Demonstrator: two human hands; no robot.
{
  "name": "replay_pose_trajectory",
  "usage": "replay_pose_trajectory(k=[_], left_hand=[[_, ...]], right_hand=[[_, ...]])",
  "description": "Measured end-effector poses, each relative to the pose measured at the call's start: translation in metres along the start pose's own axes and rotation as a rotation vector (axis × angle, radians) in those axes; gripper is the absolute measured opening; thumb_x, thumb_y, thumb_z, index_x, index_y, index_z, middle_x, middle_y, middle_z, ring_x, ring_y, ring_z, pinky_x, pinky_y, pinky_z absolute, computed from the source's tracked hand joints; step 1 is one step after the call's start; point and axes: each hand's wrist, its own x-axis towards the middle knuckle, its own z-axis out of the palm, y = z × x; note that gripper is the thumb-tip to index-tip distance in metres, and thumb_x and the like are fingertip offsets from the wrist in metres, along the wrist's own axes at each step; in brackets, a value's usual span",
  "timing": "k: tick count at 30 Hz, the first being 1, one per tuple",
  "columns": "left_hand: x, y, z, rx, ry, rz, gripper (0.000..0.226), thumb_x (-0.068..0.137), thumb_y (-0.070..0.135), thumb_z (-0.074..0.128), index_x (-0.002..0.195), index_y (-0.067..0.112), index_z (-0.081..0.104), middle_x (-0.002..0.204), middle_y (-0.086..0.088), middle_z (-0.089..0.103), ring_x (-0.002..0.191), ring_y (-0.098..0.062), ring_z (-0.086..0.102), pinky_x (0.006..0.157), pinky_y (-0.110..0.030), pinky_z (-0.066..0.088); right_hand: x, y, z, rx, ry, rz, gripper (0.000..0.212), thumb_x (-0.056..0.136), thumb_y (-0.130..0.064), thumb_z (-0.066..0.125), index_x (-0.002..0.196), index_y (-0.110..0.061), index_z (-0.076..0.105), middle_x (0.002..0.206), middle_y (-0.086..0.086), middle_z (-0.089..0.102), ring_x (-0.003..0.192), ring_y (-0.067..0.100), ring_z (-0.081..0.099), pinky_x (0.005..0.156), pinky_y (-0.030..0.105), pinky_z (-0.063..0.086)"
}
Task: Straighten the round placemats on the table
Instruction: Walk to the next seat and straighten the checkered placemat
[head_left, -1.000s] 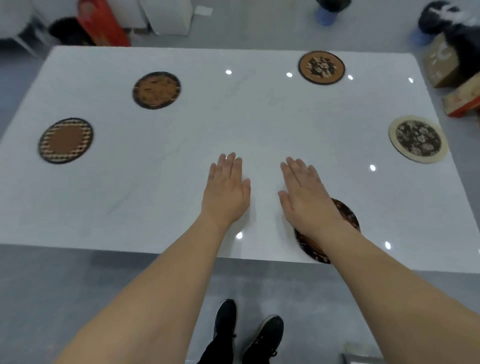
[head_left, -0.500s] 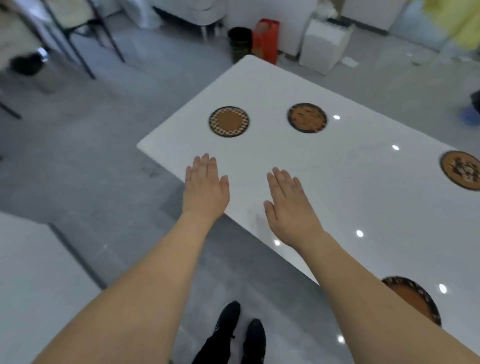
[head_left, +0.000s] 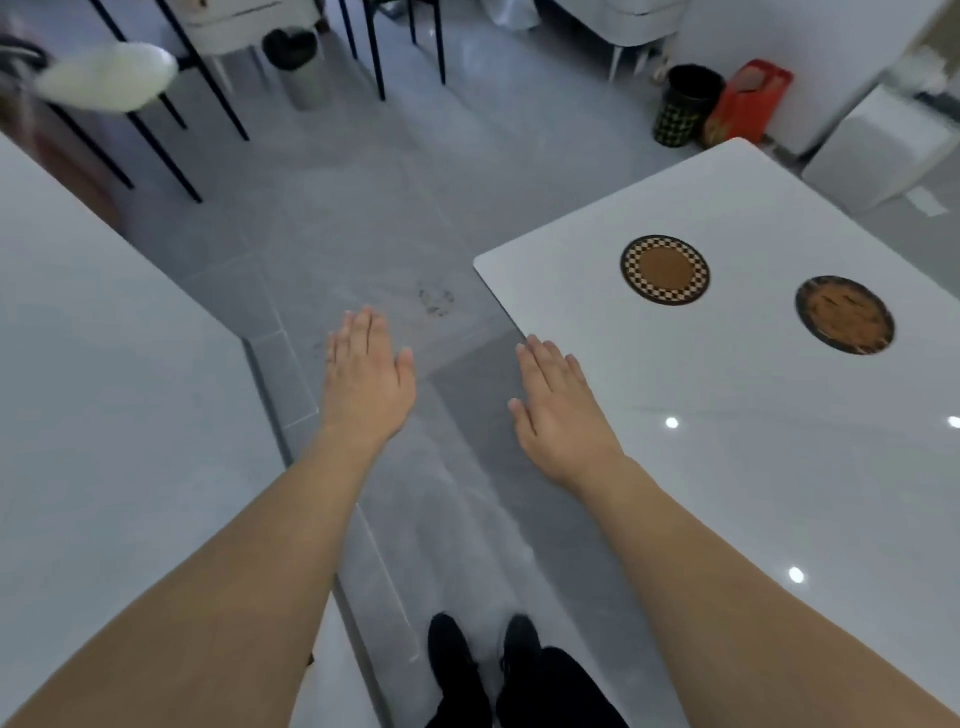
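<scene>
Two round placemats lie on the white table (head_left: 727, 415) at the right: a brown mat with a checkered rim (head_left: 665, 269) near the table's left corner, and a darker brown mat (head_left: 844, 315) to its right. My left hand (head_left: 366, 379) is stretched out flat over the grey floor, left of the table, holding nothing. My right hand (head_left: 558, 410) is flat with straight fingers over the table's near-left edge, well short of the checkered mat.
A second white surface (head_left: 104, 389) fills the left side. Between it and the table runs grey floor with my black shoes (head_left: 483, 660). Chair legs (head_left: 208, 93), a grey bin (head_left: 298, 62), a dark bin (head_left: 685, 104), a red bag (head_left: 748, 101) and a white box (head_left: 878, 150) stand at the back.
The view has swung left: the table has slid to the right and other mats have left the frame. Both hands stay flat and outstretched; the left one now hangs over the floor.
</scene>
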Motion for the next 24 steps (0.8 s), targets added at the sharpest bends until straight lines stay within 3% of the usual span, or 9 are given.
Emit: replay_pose_trajectory(k=[16, 24], left_hand=[[0.146, -0.074, -0.017, 0.019, -0.023, -0.025, 0.056, 0.101, 0.03, 0.032, 0.149, 0.003, 0.023, 0.16, -0.015, 0.019, 0.149, -0.028, 0.01, 0.122, -0.043, 0.004], [0.264, -0.108, -0.029, 0.036, -0.076, 0.086, 0.057, 0.101, 0.033, 0.028, 0.15, 0.005, 0.021, 0.16, -0.013, 0.017, 0.15, -0.027, 0.008, 0.122, -0.042, 0.003]], right_hand=[[0.187, -0.034, -0.003, 0.027, -0.049, -0.047, 0.06, 0.099, -0.027, 0.028, 0.151, -0.006, 0.007, 0.16, 0.01, 0.003, 0.147, 0.021, -0.002, 0.119, 0.035, -0.006], [0.284, -0.068, -0.005, 0.028, -0.008, 0.031, 0.059, 0.099, -0.027, 0.031, 0.151, -0.007, 0.008, 0.16, 0.01, 0.006, 0.147, 0.021, 0.001, 0.119, 0.036, -0.002]])
